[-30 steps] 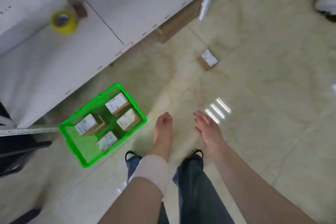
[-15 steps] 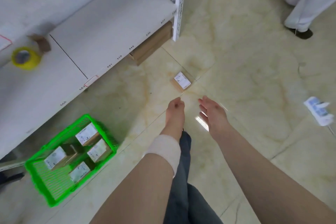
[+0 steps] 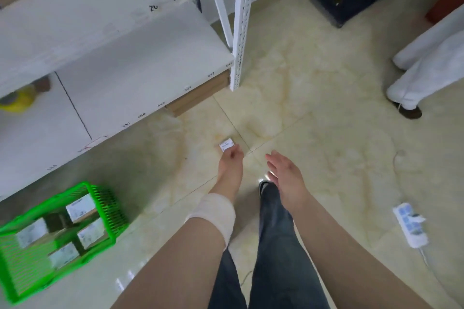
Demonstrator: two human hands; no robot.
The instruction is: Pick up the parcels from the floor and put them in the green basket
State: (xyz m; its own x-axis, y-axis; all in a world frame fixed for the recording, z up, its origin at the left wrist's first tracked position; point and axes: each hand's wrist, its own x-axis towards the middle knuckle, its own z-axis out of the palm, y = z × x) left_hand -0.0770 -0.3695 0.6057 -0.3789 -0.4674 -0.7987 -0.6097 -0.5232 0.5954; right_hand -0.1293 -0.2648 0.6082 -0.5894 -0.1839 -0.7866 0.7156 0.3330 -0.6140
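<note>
Left hand (image 3: 229,158) reached parcel (image 3: 226,145) | right hand (image 3: 285,170) spread | floor beyond bare

A glossy cream tiled floor (image 3: 326,113) fills most of the frame. On it, a small parcel (image 3: 226,145) lies at centre, a green basket (image 3: 15,281) stands at lower left, and a white power strip (image 3: 410,224) rests at lower right. A flat cardboard box (image 3: 198,96) sits under the white shelf (image 3: 125,75) at upper left.

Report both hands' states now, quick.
Left hand: fingers at the parcel on the floor; grip cannot be told.
Right hand: open, empty.
</note>
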